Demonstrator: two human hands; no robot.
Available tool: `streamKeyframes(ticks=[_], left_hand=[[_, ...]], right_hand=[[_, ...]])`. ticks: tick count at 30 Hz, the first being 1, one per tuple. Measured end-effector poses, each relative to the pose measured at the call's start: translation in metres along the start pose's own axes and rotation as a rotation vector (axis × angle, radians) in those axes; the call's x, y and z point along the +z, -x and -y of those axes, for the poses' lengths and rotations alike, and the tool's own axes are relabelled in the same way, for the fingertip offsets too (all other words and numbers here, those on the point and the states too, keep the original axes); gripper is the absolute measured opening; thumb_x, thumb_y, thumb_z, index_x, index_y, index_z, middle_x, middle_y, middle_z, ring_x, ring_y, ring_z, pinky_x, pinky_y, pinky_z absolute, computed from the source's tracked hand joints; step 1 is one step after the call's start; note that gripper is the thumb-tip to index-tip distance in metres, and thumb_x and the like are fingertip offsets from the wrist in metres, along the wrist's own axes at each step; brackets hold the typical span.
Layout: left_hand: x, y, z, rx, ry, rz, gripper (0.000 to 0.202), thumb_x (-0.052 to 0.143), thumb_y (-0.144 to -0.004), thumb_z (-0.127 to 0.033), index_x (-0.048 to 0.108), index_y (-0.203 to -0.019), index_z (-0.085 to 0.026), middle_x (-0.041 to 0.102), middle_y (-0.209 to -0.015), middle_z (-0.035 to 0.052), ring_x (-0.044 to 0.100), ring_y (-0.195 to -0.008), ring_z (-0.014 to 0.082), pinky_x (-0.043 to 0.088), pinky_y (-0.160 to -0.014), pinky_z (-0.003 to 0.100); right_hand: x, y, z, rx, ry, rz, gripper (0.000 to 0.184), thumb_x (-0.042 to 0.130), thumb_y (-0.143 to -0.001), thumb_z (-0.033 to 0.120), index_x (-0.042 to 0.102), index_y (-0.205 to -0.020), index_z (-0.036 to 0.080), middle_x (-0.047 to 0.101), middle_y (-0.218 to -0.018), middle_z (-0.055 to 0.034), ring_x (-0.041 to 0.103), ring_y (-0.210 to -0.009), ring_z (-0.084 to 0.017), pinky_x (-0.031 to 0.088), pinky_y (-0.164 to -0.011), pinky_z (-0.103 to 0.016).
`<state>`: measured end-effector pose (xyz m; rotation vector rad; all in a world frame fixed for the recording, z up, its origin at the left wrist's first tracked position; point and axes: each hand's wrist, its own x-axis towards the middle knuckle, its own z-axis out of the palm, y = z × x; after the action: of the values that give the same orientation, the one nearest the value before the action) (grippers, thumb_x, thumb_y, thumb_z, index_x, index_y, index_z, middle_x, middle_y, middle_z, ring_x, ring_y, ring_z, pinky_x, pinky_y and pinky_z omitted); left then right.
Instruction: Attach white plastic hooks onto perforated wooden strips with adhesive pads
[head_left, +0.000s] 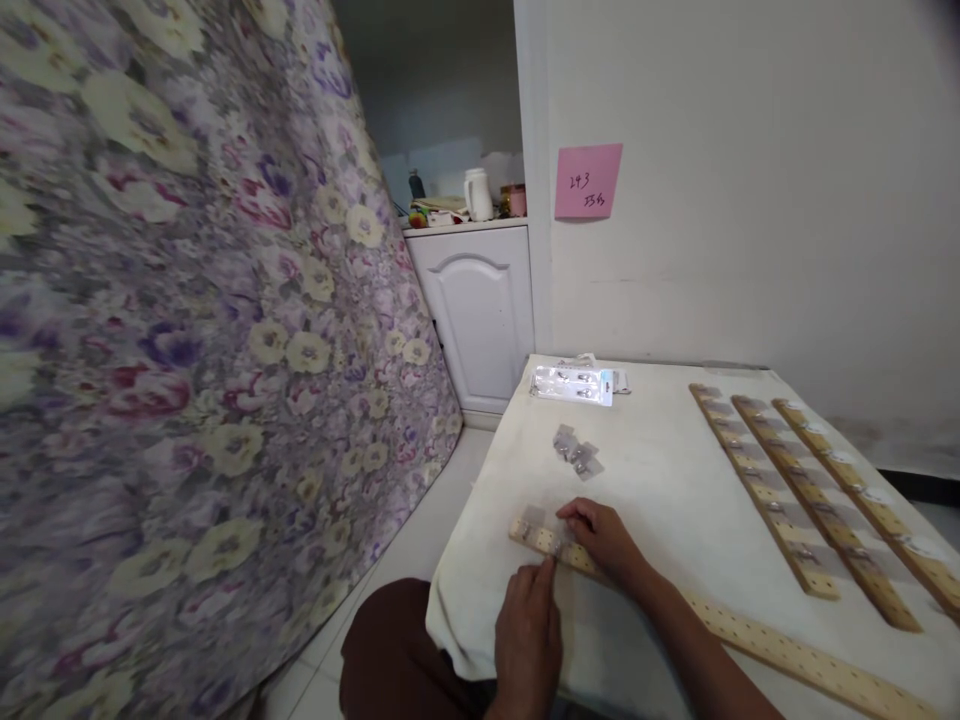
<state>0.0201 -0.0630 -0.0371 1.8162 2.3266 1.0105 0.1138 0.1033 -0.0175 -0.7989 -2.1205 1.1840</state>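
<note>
A long wooden strip with rows of holes [780, 640] runs across the near side of the table, under my right forearm. Near its left end, my right hand [606, 542] is closed, its fingertips at a small clear plastic card [564, 530] on the strip. My left hand [529, 625] has its fingers bent and pressed together, the tips against the strip's near edge; whatever they pinch is hidden. Another clear card [534, 517] with a small metal piece stands at the strip's left end. Beyond my hands lies a loose pile of similar cards [577, 452].
Three wooden strips [761, 490] carrying clear cards lie on the right of the cloth-covered table [645, 430]. Clear packaging [574, 384] rests at the back edge. A floral curtain [225, 350] hangs at left, and a white cabinet [480, 310] stands behind.
</note>
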Motion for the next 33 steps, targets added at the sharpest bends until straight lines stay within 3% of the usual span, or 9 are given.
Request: streamKeyframes(ticks=[22,26,33], left_hand=[[-0.0006,-0.0028,-0.0048,-0.006,-0.098,0.04,0.053,0.038,-0.078,0.0,0.051,-0.125,-0.019,0.058,-0.1,0.0073,0.052,-0.093,0.0195,0.047,-0.083,0.033],[-0.0021,-0.0034,-0.0064,-0.008,-0.103,0.044,0.053,0.038,-0.079,0.0,0.051,-0.126,-0.019,0.058,-0.099,0.0073,0.052,-0.092,0.0191,0.048,-0.082,0.033],[-0.0047,-0.0029,-0.0096,-0.024,-0.1,0.065,0.054,0.036,-0.079,0.001,0.05,-0.127,-0.02,0.057,-0.099,0.0063,0.051,-0.092,0.0186,0.047,-0.083,0.032]], right_hand=[[-0.0011,0.0005,0.0012,-0.012,0.012,0.021,0.022,0.047,-0.078,0.019,0.066,-0.089,0.017,0.069,-0.084,-0.0052,0.062,-0.078,-0.019,0.046,-0.074,-0.03],[0.0012,0.0014,-0.0004,0.04,0.026,0.047,0.024,0.056,-0.073,0.022,0.066,-0.094,0.016,0.066,-0.075,-0.0034,0.059,-0.068,-0.017,0.045,-0.065,-0.028],[0.003,0.0024,-0.002,0.066,0.034,0.059,0.028,0.061,-0.068,0.021,0.065,-0.095,0.016,0.063,-0.073,-0.0015,0.057,-0.066,-0.016,0.044,-0.063,-0.026]])
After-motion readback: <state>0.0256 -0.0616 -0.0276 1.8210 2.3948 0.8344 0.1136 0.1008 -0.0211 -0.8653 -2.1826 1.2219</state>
